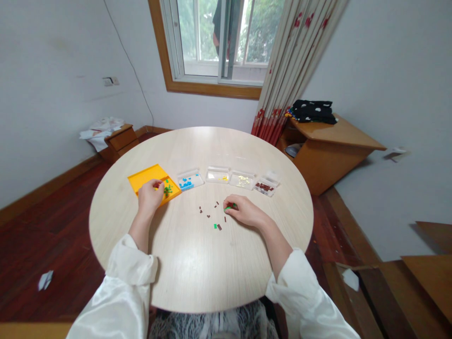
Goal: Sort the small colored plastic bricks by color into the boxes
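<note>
My left hand (151, 194) is over the orange-yellow box (146, 178), whose lid is folded open at the back. Small green bricks (168, 189) lie in the box beside my fingertips. The fingers of that hand are bent together in a pinch, and what they hold, if anything, is hidden. My right hand (243, 210) rests low over the table with its fingers closed around a green brick (229, 207), partly covered. In front of it several small brown bricks (208, 216) lie scattered, and one green brick (215, 226) sits against a longer brown brick (219, 227).
Across the round table (197, 273) stands a row of clear boxes: one with blue bricks (187, 182), one with a few yellow bricks (223, 178), one with pale yellow bricks (243, 181) and one with brown bricks (264, 187). A wooden cabinet (332, 146) stands at the right.
</note>
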`<state>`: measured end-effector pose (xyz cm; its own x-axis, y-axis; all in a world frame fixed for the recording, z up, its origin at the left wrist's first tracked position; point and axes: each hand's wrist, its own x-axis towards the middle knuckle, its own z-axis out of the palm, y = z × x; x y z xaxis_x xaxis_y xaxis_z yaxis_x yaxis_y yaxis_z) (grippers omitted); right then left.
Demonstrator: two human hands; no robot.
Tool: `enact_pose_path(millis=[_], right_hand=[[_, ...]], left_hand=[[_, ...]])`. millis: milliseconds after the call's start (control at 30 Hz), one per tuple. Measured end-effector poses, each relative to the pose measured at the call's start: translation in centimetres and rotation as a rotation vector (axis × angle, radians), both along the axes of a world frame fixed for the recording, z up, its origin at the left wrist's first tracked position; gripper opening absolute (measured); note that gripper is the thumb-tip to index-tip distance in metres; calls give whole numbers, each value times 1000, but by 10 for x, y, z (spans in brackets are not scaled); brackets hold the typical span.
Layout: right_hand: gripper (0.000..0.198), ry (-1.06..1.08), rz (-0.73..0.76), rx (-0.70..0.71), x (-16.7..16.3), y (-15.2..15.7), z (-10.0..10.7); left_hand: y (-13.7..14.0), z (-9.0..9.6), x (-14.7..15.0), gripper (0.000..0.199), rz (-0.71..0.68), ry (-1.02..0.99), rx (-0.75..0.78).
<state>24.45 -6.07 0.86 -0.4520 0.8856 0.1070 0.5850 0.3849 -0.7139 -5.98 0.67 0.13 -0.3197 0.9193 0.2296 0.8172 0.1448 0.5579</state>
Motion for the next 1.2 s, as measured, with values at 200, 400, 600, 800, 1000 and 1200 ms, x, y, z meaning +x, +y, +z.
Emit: enact_pose_path(millis=[200, 400, 600, 800, 1000, 1200], right_hand=[[10, 36, -79, 11, -1, 1, -2], [13, 85, -131, 11, -2, 1, -2], [14, 64, -141, 14, -1, 3, -7], [16, 41, -119, 11, -2, 3, -7], [15, 46, -129, 14, -3, 1, -3], [15, 59, -120, 18, -3, 2, -5]], left_hand=[[-3, 3, 4, 26, 0, -10, 43], [-4, 4, 9, 27, -29, -34, 112], [-8, 10, 14, 27, -42, -87, 189], [-9, 10, 16, 26, -70, -135, 229], [-10, 12, 18, 26, -89, -174, 245], [-9, 10, 17, 27, -117, -176, 254]])
